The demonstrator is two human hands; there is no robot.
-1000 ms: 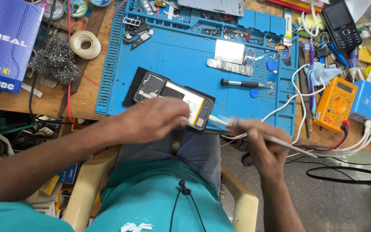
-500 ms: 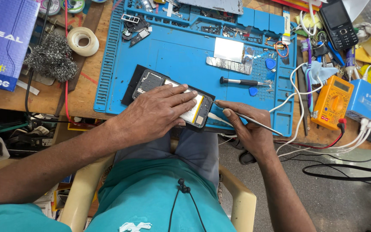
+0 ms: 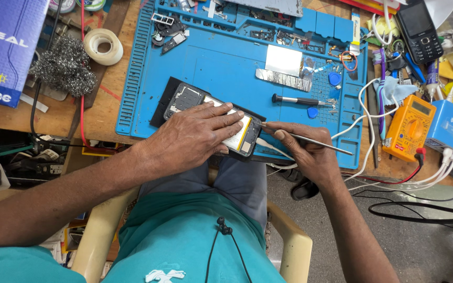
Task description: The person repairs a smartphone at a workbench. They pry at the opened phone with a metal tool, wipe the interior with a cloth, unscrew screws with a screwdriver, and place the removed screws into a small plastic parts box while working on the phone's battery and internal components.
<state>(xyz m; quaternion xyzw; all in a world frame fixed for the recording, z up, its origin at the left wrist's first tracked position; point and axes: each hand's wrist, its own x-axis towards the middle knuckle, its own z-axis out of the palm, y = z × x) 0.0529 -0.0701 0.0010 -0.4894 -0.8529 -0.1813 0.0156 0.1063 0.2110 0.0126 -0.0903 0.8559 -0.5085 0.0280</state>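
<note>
- Since the earlier pictures, both hands have come closer to the phone: the left hand point(image 3: 197, 137) now lies flat over it, and the right hand point(image 3: 302, 152) has brought the tip of its thin metal tool point(image 3: 310, 139) up to the phone's lower end.
- Nearest to the person, the left hand is spread wide, with the fingers point(image 3: 226, 119) stretched across the yellowish battery area; it presses the opened phone point(image 3: 195, 99) down and grips nothing.
- Just beside it, the right hand is closed narrowly around the thin metal tool, like holding a pen, and the tip touches the phone's end or is almost touching; I cannot tell which.
- The phone lies under the left hand, at the near edge of the blue work mat point(image 3: 221, 63).
- As a judgement: the back cover is already off and the inner parts are visible, so the opening is done; the work inside seems in the middle, and nothing is closed again.
- Beyond the hands, a small screwdriver point(image 3: 295, 100) and a silver plate point(image 3: 284, 60) rest on the mat.
- Far to the right of the right hand stands an orange multimeter point(image 3: 410, 127).
</note>
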